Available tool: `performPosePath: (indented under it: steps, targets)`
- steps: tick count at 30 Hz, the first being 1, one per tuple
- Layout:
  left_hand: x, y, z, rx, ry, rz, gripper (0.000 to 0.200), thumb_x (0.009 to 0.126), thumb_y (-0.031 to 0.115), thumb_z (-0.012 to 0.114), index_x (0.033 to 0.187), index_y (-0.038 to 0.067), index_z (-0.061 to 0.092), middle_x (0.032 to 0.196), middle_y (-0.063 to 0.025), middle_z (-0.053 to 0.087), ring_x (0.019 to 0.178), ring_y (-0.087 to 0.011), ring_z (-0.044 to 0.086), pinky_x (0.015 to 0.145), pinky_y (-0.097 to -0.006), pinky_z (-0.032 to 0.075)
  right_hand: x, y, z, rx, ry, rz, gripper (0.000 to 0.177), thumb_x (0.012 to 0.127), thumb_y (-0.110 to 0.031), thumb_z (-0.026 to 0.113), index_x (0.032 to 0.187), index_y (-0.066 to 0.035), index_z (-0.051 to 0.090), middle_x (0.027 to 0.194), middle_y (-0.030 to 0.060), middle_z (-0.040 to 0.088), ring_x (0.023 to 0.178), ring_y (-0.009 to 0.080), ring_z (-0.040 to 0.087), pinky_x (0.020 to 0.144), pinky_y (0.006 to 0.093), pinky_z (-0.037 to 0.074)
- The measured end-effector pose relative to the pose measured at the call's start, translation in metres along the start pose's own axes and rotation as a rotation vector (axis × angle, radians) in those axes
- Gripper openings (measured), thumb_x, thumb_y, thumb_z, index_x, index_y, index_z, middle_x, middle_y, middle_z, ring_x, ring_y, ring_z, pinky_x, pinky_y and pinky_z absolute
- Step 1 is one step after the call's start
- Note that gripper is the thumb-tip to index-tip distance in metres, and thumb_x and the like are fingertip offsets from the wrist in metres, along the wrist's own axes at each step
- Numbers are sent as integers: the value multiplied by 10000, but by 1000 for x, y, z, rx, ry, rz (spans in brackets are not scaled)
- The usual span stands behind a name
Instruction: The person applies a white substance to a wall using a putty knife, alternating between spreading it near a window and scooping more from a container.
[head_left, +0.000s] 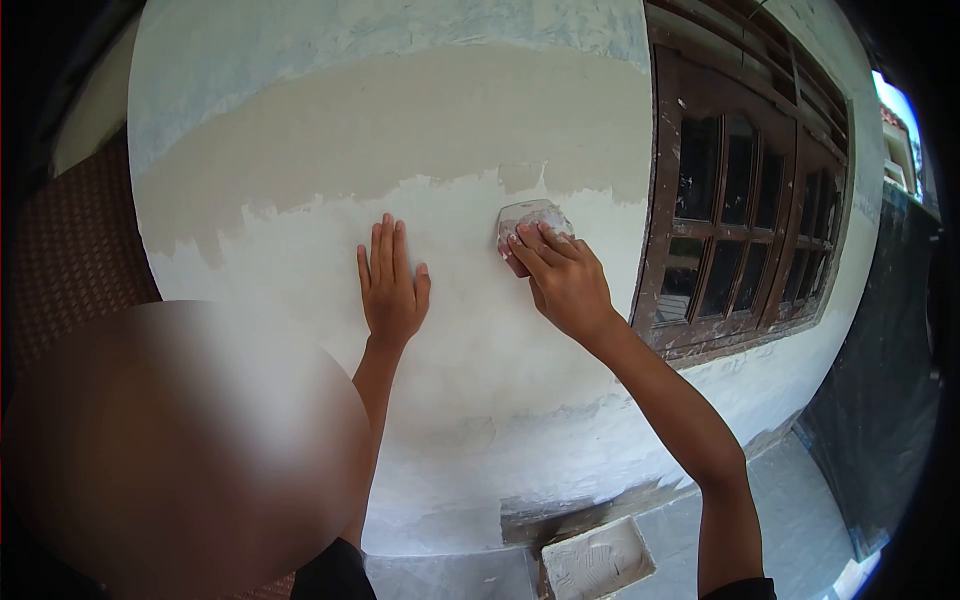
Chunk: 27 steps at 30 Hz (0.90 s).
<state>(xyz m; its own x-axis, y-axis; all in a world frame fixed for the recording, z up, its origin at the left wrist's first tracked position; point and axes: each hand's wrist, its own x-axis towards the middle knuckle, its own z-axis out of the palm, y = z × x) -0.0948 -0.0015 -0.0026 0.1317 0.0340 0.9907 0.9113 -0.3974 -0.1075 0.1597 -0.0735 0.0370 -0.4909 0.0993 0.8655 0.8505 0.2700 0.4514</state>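
Note:
My left hand point(391, 285) lies flat against the wall point(480, 330), fingers pointing up and thumb a little apart, with nothing in it. Off to its right, my right hand point(570, 275) grips a putty spreader point(532, 212), its flat blade smeared with pale filler and a reddish part showing under the fingers. The blade rests at the wall, just below a small squarish patch in the coating. Around both hands the surface is whitish and smooth. Above them runs a greyer, beige band point(440, 110) with a ragged lower edge.
A brown wooden window point(735, 210) with dark panes stands right of my right hand. On the grey floor point(770, 500) below sits a tray point(597, 560) with pale filler. A brown woven panel point(80, 235) is at left, and a blurred round shape point(185, 450) covers the lower left.

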Motion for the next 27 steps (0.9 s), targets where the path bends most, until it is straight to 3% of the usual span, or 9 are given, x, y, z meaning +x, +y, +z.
performPosePath:
  steps: [2,3,5,7,9,16,22,27]
  targets:
    - [1,1,0,1,4,-1,608,941,167,526,1504,-16,389,1583,-159,376,1482,-291,333,1215,-503,209,8,4,-26,266,66,87,273,877,-11,662,1141,-68,705,1132,126,731,1063,294,706,876,415,548]
    - [0,1,-1,3,3,-1,609,941,167,526,1504,-17,388,1584,-158,375,1483,-291,333,1215,-502,210,13,6,-31,262,67,86,273,877,-11,662,1141,-68,705,1132,126,731,1063,294,706,876,415,548]
    - [2,2,-1,3,7,-2,609,941,168,527,1504,-18,388,1584,-157,375,1483,-291,333,1215,-501,211,26,14,-37,519,280,280,238,892,22,642,1114,-46,694,1040,144,746,966,290,732,749,363,565]
    - [1,2,-1,8,5,-4,606,943,170,523,1505,-14,389,1585,-153,375,1483,-290,333,1215,-498,214,36,20,-37,718,251,629,167,962,-119,649,1071,6,665,833,145,717,713,172,684,634,292,510]
    - [2,2,0,8,9,0,604,945,172,520,1505,-12,390,1584,-152,377,1482,-289,334,1215,-497,216,38,29,-18,810,301,715,202,977,-157,642,1081,15,659,793,122,695,686,117,628,647,276,499]
    - [1,2,1,27,6,0,596,953,183,511,1507,-3,392,1578,-146,388,1479,-286,341,1213,-496,224,42,35,14,966,352,800,224,975,-178,647,1046,34,642,811,112,703,710,108,632,666,283,499]
    - [0,1,0,29,3,-4,599,948,178,515,1506,-2,394,1578,-148,389,1476,-286,348,1210,-500,226,47,34,11,801,268,851,241,956,-186,663,1044,37,648,818,124,716,712,145,658,682,308,512]
    - [1,2,1,34,3,2,600,947,172,514,1506,-6,393,1578,-149,390,1475,-287,349,1211,-502,225,30,58,15,752,369,922,239,953,-194,662,1007,39,658,820,134,721,711,145,661,688,311,516]
